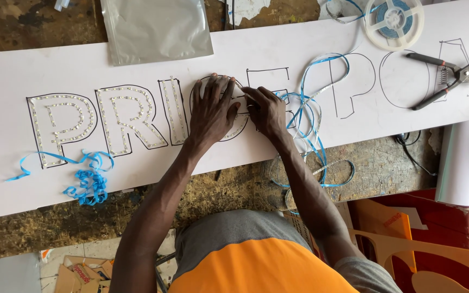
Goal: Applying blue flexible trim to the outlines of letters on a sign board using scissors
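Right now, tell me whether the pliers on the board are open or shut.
Open. The pliers lie flat on the white board, handles spread wide apart with the spring showing between them. Neither hand touches them.

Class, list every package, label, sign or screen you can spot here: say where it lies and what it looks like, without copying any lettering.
Sign board: long white panel across the workbench, black-outlined letters, the leftmost filled with small light strips; left hand and right hand press on its middle.
Foil pouch: flat silver bag at the board's top edge.
Cardboard scraps: brown printed pieces on the floor, bottom left.
No screens.
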